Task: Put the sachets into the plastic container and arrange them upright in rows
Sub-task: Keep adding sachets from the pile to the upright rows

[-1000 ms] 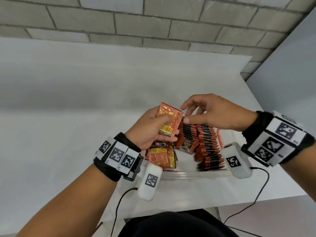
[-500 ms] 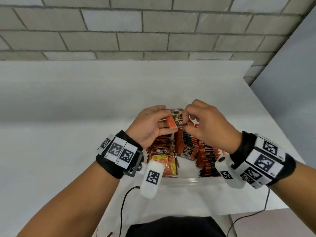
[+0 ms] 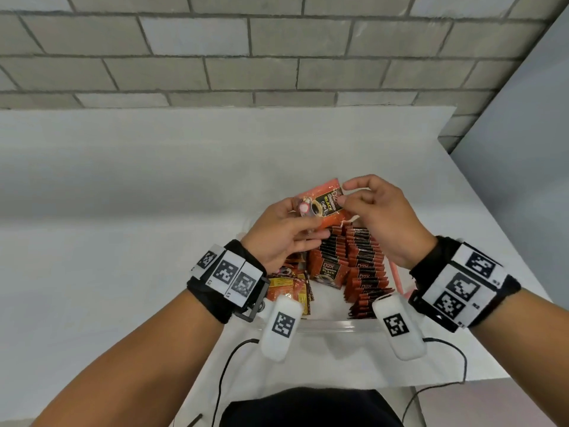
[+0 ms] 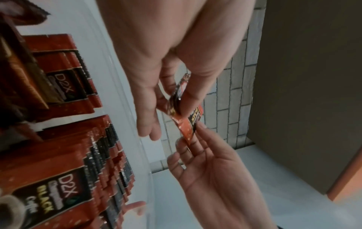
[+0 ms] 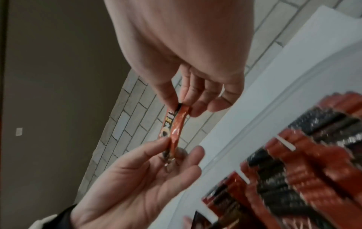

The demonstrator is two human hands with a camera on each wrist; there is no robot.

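We hold one sachet [image 3: 324, 202] above the plastic container [image 3: 335, 324], left hand [image 3: 284, 234] and right hand [image 3: 383, 217] both pinching it. Two rows [image 3: 361, 266] already stand upright there. Some loose sachets [image 3: 288, 288] lying flat inside are still left to arrange.

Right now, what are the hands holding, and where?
One D2X black coffee sachet: left hand pinches its picture end, right hand its other end.

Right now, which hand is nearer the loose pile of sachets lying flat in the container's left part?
Left. The left hand holds a sachet almost directly above the flat pile; the right hand pinches that sachet's other end, over the upright rows on the far side.
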